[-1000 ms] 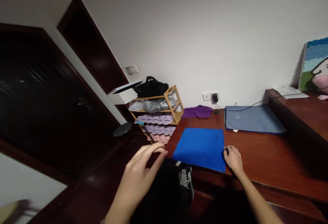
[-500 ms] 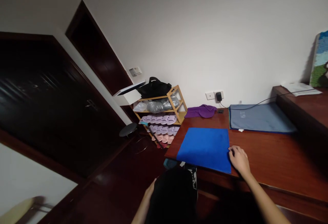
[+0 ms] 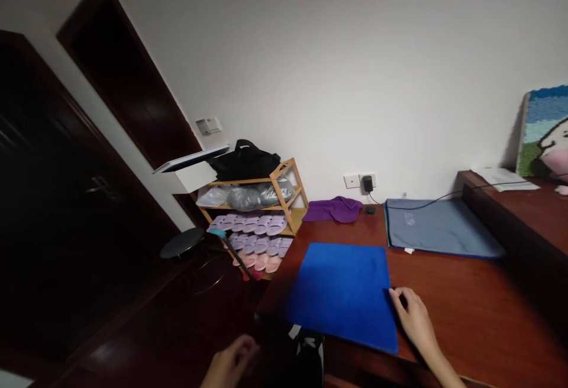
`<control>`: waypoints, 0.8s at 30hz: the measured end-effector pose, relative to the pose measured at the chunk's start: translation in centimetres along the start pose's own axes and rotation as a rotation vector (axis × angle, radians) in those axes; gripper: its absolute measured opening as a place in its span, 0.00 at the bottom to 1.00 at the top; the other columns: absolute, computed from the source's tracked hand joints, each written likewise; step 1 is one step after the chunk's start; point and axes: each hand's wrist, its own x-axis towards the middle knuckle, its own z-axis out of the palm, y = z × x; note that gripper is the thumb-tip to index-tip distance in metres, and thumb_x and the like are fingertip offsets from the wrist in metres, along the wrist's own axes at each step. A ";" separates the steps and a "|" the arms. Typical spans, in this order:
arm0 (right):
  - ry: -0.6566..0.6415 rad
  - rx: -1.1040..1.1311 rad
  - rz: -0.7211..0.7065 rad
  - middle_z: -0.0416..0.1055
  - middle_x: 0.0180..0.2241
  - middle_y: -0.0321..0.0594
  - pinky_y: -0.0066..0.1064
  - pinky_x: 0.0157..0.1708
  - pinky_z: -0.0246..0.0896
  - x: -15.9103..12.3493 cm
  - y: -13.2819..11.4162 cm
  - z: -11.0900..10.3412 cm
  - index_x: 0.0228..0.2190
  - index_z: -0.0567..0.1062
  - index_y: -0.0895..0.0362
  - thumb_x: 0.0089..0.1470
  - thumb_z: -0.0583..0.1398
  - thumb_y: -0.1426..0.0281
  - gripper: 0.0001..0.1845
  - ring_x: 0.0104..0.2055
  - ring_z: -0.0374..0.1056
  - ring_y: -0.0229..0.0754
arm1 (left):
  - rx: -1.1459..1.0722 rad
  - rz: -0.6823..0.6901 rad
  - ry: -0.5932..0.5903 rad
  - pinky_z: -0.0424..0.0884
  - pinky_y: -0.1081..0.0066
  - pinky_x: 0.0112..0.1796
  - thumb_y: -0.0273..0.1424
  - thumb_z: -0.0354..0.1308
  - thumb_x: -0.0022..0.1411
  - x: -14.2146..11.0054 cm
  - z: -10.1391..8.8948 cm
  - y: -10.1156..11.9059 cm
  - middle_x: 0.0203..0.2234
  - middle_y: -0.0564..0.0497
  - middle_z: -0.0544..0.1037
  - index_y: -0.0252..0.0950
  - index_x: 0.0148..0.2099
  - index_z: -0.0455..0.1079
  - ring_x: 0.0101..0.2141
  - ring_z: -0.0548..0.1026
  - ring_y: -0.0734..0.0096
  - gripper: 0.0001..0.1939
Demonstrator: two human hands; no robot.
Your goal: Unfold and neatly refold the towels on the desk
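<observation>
A bright blue cloth lies flat near the front edge of a dark red wooden table. My right hand rests on the table at the cloth's right edge, fingers curled and touching the hem. My left hand hangs low below the table's front left corner, fingers curled in; whether it holds anything is hidden. A black shoe with white lettering shows just below the table edge beside it.
A grey-blue cloth and a purple cloth lie at the table's back by a wall socket with a charger. A bamboo rack of slippers, a black stool and dark doors stand left. A raised wooden ledge rises at right.
My left hand dropped from in front of the table's corner to low at the picture's bottom and curled up. My right hand stayed at the blue cloth's edge. The view shifted.
</observation>
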 end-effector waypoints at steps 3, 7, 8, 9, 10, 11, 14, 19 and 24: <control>-0.067 -0.032 0.064 0.77 0.35 0.44 0.40 0.48 0.63 1.4 -0.2 -0.4 0.30 0.75 0.51 0.65 0.46 0.45 0.30 0.42 0.72 0.51 | -0.003 0.006 0.067 0.67 0.70 0.28 0.65 0.40 0.62 4.4 -0.3 3.2 0.13 0.54 0.68 0.40 0.23 0.66 0.19 0.70 0.67 0.36; -0.077 -0.173 0.012 0.77 0.47 0.46 0.41 0.55 0.63 5.5 -0.4 0.5 0.42 0.78 0.53 0.65 0.46 0.52 0.26 0.51 0.71 0.51 | 0.083 0.391 -0.092 0.66 0.73 0.34 0.52 0.46 0.70 10.4 2.4 9.1 0.27 0.53 0.79 0.39 0.31 0.72 0.30 0.76 0.68 0.27; -0.082 -0.223 -0.017 0.76 0.50 0.47 0.41 0.58 0.61 6.8 -0.4 1.1 0.46 0.78 0.54 0.65 0.47 0.54 0.26 0.54 0.70 0.51 | 0.134 0.512 -0.122 0.67 0.73 0.36 0.48 0.49 0.71 12.0 3.6 10.5 0.31 0.53 0.80 0.39 0.35 0.73 0.33 0.77 0.68 0.22; -0.090 -0.276 -0.043 0.74 0.54 0.47 0.41 0.60 0.60 8.1 -0.5 1.8 0.50 0.77 0.55 0.64 0.47 0.55 0.27 0.57 0.69 0.50 | 0.191 0.609 -0.129 0.67 0.73 0.37 0.45 0.49 0.72 13.7 5.1 11.7 0.33 0.52 0.80 0.40 0.37 0.73 0.34 0.77 0.68 0.18; -0.101 -0.329 -0.063 0.72 0.57 0.48 0.40 0.62 0.58 9.3 -0.5 2.6 0.54 0.76 0.57 0.64 0.47 0.56 0.29 0.60 0.67 0.50 | 0.251 0.676 -0.120 0.68 0.73 0.38 0.42 0.49 0.73 15.5 6.6 12.7 0.33 0.51 0.80 0.40 0.37 0.74 0.35 0.77 0.67 0.18; -0.113 -0.383 -0.075 0.70 0.60 0.49 0.40 0.64 0.55 10.4 -0.4 3.5 0.57 0.74 0.59 0.64 0.46 0.57 0.31 0.63 0.64 0.49 | 0.299 0.717 -0.101 0.69 0.72 0.39 0.40 0.47 0.74 17.2 8.2 13.4 0.32 0.51 0.80 0.40 0.36 0.74 0.34 0.78 0.66 0.19; -0.190 -0.560 -0.068 0.61 0.67 0.49 0.40 0.70 0.46 12.5 -0.1 5.9 0.64 0.66 0.63 0.66 0.45 0.57 0.35 0.70 0.53 0.49 | 0.316 0.786 -0.024 0.72 0.68 0.45 0.38 0.45 0.76 22.4 12.8 13.7 0.38 0.48 0.82 0.40 0.41 0.77 0.41 0.79 0.63 0.20; -0.295 -0.786 -0.041 0.48 0.72 0.43 0.43 0.72 0.35 12.9 0.7 7.3 0.69 0.55 0.63 0.67 0.41 0.56 0.37 0.74 0.39 0.48 | 0.352 0.790 0.073 0.59 0.53 0.64 0.48 0.47 0.74 28.1 16.7 9.2 0.66 0.45 0.67 0.43 0.66 0.66 0.65 0.63 0.54 0.26; -0.345 -0.866 -0.013 0.43 0.72 0.41 0.44 0.72 0.32 12.8 0.6 6.9 0.71 0.50 0.62 0.67 0.40 0.56 0.37 0.75 0.36 0.46 | 0.450 0.588 0.078 0.52 0.52 0.67 0.54 0.42 0.73 30.7 15.2 3.3 0.71 0.42 0.56 0.37 0.73 0.54 0.70 0.53 0.54 0.36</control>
